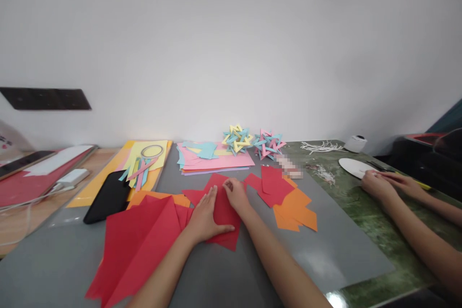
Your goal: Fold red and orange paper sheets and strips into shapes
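A piece of red paper (224, 214) lies on the grey mat (288, 279) in front of me. My left hand (206, 217) rests on it with the thumb and fingers spread. At the paper's upper right part, my right hand (236, 195) has its fingertips pinched together on the red paper; the exact grip is partly hidden. Large folded red sheets (144, 236) lie left of my left hand, with orange paper (162, 197) partly under them. To the right of my right hand are smaller red pieces (276, 186) and orange pieces (296, 207).
Behind stand a pink paper stack (231, 160) and two paper star balls, one yellow-blue (237, 139), one pink-blue (269, 144). Leftward lie a black phone-like slab (108, 197), paper strips (140, 173) and a ring (152, 152). Another person's hands (382, 185) work near a white oval (353, 167).
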Demonstrator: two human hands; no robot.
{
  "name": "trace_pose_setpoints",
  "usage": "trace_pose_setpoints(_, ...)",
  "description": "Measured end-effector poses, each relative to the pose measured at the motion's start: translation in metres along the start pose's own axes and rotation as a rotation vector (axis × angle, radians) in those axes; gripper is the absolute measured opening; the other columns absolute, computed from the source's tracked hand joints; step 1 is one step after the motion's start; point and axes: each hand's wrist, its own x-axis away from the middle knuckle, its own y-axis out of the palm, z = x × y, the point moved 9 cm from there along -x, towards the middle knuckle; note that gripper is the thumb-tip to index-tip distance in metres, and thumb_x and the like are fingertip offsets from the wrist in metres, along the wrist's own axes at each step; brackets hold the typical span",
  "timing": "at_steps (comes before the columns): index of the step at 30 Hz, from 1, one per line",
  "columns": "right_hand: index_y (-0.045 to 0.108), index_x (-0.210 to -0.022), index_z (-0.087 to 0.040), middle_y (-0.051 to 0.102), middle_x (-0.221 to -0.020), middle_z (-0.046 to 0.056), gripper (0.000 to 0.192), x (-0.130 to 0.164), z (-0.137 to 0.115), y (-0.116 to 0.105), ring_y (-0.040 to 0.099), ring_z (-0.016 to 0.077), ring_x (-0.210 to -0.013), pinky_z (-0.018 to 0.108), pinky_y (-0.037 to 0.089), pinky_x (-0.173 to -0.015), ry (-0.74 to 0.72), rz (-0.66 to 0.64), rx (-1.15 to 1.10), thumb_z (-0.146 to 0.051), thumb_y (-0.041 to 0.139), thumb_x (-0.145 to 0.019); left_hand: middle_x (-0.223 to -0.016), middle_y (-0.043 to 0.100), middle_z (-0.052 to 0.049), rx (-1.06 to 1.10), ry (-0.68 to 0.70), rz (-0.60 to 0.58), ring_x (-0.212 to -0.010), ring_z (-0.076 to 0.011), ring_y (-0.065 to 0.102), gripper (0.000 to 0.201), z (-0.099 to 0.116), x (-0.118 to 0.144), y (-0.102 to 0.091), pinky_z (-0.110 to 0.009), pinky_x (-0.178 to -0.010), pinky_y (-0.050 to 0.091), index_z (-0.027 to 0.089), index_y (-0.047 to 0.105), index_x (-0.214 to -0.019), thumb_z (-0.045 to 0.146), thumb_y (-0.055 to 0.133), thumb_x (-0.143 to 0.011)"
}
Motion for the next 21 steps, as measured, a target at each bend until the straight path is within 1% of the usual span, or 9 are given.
trace_pose_setpoints(4, 0.055, -0.073, -0.016, 0.059, -0.068, 0.001, 0.01, 0.007, 0.0, -0.005, 0.053, 0.0113, -0.062, 0.021, 0.041, -0.059, -0.043, -0.041, -0.099, -0.014, 0.045, -0.074, -0.139, 0.019, -0.013, 0.016, -0.01, 0.013, -0.126, -0.0282, 0.017, 0.107, -0.003, 0.0, 0.001, -0.042, -0.1, 0.021, 0.018, 0.011, -0.133, 0.063, 0.059, -0.048)
trace_pose_setpoints(7, 0.056, -0.068, -0.017, 0.058, -0.065, -0.001, 0.008, 0.009, -0.004, -0.004, 0.052, 0.0104, -0.059, 0.02, 0.04, -0.056, -0.069, -0.066, -0.128, -0.012, 0.049, -0.071, -0.139, 0.019, -0.013, 0.012, -0.014, 0.003, -0.126, -0.0281, 0.018, 0.108, -0.003, -0.001, 0.002, -0.042, -0.099, 0.022, 0.017, 0.01, -0.133, 0.063, 0.058, -0.048)
trace_pose_setpoints(10, 0.054, -0.064, -0.016, 0.055, -0.062, -0.001, 0.009, 0.006, -0.003, -0.002, 0.05, 0.0114, -0.059, 0.021, 0.039, -0.056, -0.056, -0.04, -0.111, -0.009, 0.05, -0.069, -0.138, 0.019, -0.015, 0.008, -0.011, -0.006, -0.125, -0.0284, 0.019, 0.11, -0.003, -0.001, 0.002, -0.042, -0.099, 0.022, 0.015, 0.011, -0.133, 0.064, 0.058, -0.047)
trace_pose_setpoints(13, 0.052, -0.062, -0.016, 0.053, -0.061, 0.0, 0.011, 0.0, -0.002, 0.0, 0.048, 0.0123, -0.06, 0.023, 0.038, -0.059, -0.035, -0.003, -0.083, -0.009, 0.048, -0.069, -0.138, 0.02, -0.015, 0.022, -0.001, 0.007, -0.125, -0.0286, 0.019, 0.109, 0.0, 0.0, 0.0, -0.042, -0.099, 0.022, 0.016, 0.012, -0.133, 0.063, 0.059, -0.048)
trace_pose_setpoints(17, 0.051, -0.065, -0.017, 0.053, -0.067, 0.002, 0.011, -0.003, -0.001, -0.003, 0.049, 0.0143, -0.067, 0.026, 0.038, -0.064, 0.002, 0.05, -0.048, -0.01, 0.044, -0.071, -0.139, 0.016, -0.013, 0.042, -0.008, 0.022, -0.126, -0.0297, 0.015, 0.11, -0.001, 0.001, -0.001, -0.044, -0.1, 0.02, 0.018, 0.01, -0.134, 0.06, 0.062, -0.046)
trace_pose_setpoints(19, 0.051, -0.071, -0.017, 0.053, -0.072, 0.003, 0.012, 0.0, -0.004, -0.007, 0.049, 0.015, -0.071, 0.027, 0.039, -0.067, 0.02, 0.074, -0.037, -0.011, 0.041, -0.073, -0.14, 0.013, -0.011, 0.088, -0.018, 0.051, -0.127, -0.0287, 0.011, 0.105, -0.003, -0.001, -0.003, -0.044, -0.101, 0.019, 0.019, 0.009, -0.134, 0.058, 0.061, -0.051)
trace_pose_setpoints(21, 0.052, -0.08, -0.017, 0.054, -0.079, 0.004, 0.013, 0.007, -0.014, -0.012, 0.05, 0.0157, -0.077, 0.028, 0.039, -0.071, 0.011, 0.092, -0.034, -0.015, 0.04, -0.075, -0.141, 0.011, -0.008, 0.211, -0.058, 0.115, -0.127, -0.0248, 0.011, 0.089, -0.011, -0.005, -0.007, -0.042, -0.101, 0.02, 0.021, 0.006, -0.134, 0.053, 0.052, -0.065)
